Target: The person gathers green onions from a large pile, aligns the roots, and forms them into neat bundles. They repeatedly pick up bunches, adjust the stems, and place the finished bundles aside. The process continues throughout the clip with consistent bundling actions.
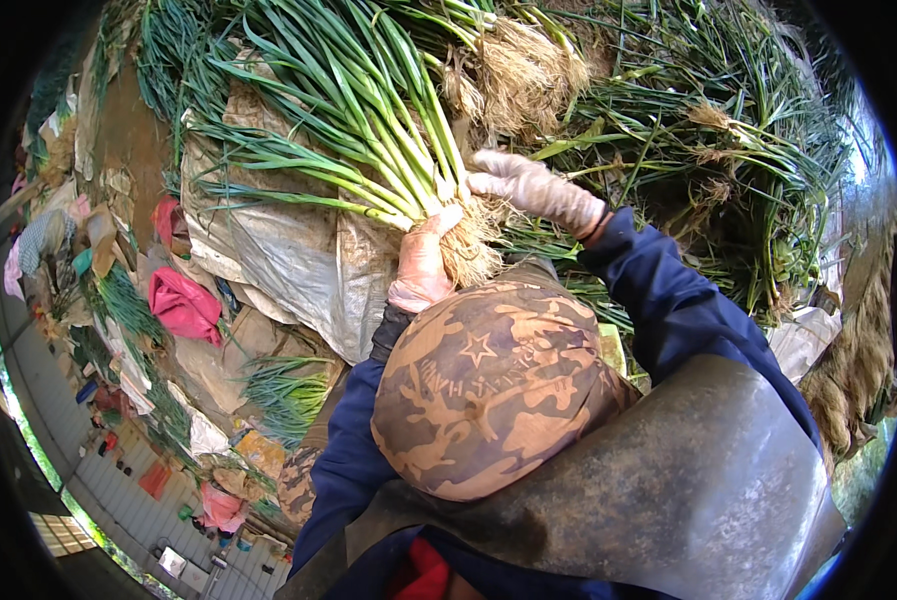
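Note:
My left hand (424, 259), in a pale pinkish glove, is closed around the white base of a bunch of green onions (388, 142). The long leaves fan towards the upper left, and the stringy roots (469, 244) hang out on the right of that hand. My right hand (527, 184), in a dirty whitish glove, is beside the stem bases and roots, its fingers somewhat apart and pointing left. Whether its fingertips touch the bunch I cannot tell. Under the leaves lies a soiled woven plastic sheet (268, 217). A camouflage-patterned knee (493, 382) is just below my hands.
Another bunch with thick dry roots (531, 71) lies beyond my hands. Loose green onions (718, 165) are heaped on the right. At the left are a pink cloth or bag (184, 306), more sheets and a small green onion pile (287, 397). A dark apron (628, 480) covers my lap.

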Demonstrator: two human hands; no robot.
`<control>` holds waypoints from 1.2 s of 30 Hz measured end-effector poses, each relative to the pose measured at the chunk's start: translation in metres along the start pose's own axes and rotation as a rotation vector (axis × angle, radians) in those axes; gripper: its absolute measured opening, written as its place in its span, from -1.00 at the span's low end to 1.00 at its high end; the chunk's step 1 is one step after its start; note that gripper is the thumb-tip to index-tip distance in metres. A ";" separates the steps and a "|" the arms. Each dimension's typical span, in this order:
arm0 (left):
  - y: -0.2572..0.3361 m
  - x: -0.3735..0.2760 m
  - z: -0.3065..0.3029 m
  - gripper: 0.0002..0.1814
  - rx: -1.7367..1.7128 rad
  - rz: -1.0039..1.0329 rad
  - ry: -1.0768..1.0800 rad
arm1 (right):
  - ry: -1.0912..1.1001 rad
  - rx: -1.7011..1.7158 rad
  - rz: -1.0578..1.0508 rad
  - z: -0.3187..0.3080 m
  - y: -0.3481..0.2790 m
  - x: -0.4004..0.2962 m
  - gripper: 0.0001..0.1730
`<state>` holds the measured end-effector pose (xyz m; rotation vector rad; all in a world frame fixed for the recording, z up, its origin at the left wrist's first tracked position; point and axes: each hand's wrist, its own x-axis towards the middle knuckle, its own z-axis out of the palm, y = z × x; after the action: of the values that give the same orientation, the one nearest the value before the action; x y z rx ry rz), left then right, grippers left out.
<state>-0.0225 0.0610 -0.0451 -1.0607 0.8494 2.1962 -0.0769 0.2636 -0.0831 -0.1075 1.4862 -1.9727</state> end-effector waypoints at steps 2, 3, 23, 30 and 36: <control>0.001 0.000 -0.002 -0.64 0.036 0.043 0.030 | 0.043 -0.061 -0.047 0.008 0.001 -0.001 -0.58; -0.002 0.003 -0.008 -0.66 0.083 0.132 0.052 | 0.039 -0.181 -0.142 0.010 0.002 -0.002 -0.62; 0.034 0.001 -0.027 -0.63 -0.050 -0.198 -0.197 | -0.148 0.408 0.197 -0.032 -0.070 -0.061 -0.46; 0.022 -0.001 -0.005 -0.58 -0.107 -0.189 -0.108 | 0.178 -1.559 0.249 -0.065 -0.001 -0.096 -0.50; -0.026 0.004 -0.032 -0.52 -0.039 0.241 -0.121 | 0.200 -0.380 -0.178 0.024 0.013 0.001 -0.53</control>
<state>0.0088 0.0556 -0.0718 -0.8706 0.9238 2.4580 -0.0612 0.2415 -0.0860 -0.2174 2.0337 -1.8542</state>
